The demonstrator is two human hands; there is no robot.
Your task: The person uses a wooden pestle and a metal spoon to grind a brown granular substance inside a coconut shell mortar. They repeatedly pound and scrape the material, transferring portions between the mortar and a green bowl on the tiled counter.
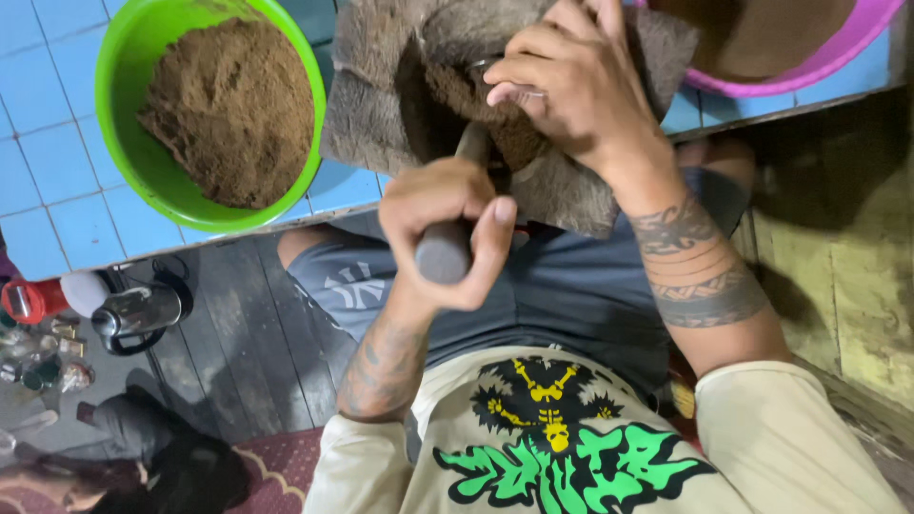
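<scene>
- Our left hand (447,224) is clenched round a smooth grey pestle (446,249), over the table (57,205) edge.
- Our right hand (571,81) grips a small metal piece (486,67) over the cloth (381,95).
- The coarse, brown-dusted cloth overhangs the tiled edge.
- A round green bowl (119,133) of brown powder (233,109) sits just beside it, leaving little room.

Shirt (571,447): cream, short-sleeved, sleeves ending above the elbows; chest print of jagged green lettering under a black spiky shape with a yellow figure inside.
Shorts (562,295): grey-blue cloth, a pale stitched emblem on the leg at 9 o'clock of the lap.
Left forearm (386,366): dense dark tattoo work from wrist to elbow, fine patterning.
Right forearm (690,262): dark banded tattoos, several rings with patterned fill, just below the wrist.
Left hand (447,224): bare, no rings seen.
Right hand (571,81): bare, no rings seen.
</scene>
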